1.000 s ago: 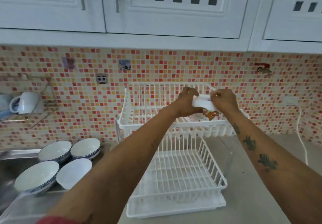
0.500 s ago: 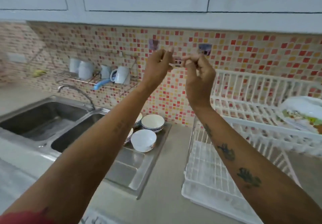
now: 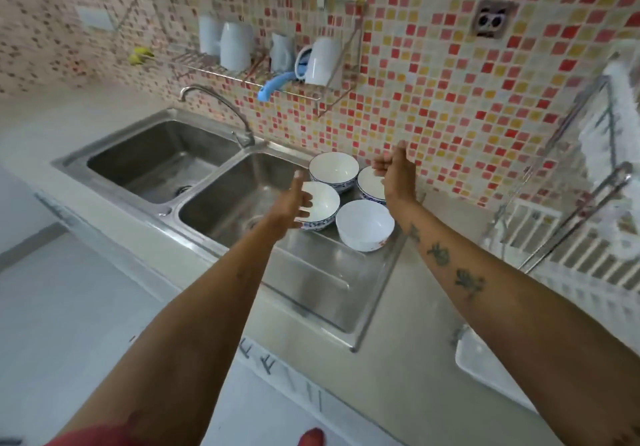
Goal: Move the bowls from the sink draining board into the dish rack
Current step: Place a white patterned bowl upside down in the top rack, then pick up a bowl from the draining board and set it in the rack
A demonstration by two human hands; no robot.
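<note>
Several white bowls stand together on the steel draining board (image 3: 322,282). A blue-patterned bowl (image 3: 334,170) is at the back, another blue-patterned bowl (image 3: 323,204) sits left, and a plain white bowl (image 3: 365,223) is nearest. Part of one more bowl (image 3: 370,184) shows behind my right hand. My left hand (image 3: 294,203) hovers open over the left bowl's rim, holding nothing. My right hand (image 3: 396,175) is above the back right bowl, fingers loosely curled and empty. The white dish rack (image 3: 588,244) is blurred at the right edge.
A double steel sink (image 3: 214,182) with a curved tap (image 3: 221,106) lies left of the bowls. A wall shelf (image 3: 263,78) holds white mugs and a blue handle. A white drip tray (image 3: 485,366) sits on the counter at right.
My view has swung left from the dish rack to the sink. Both hands let go of a bowl left in the rack's upper tier and have come down over the bowls on the draining board.
</note>
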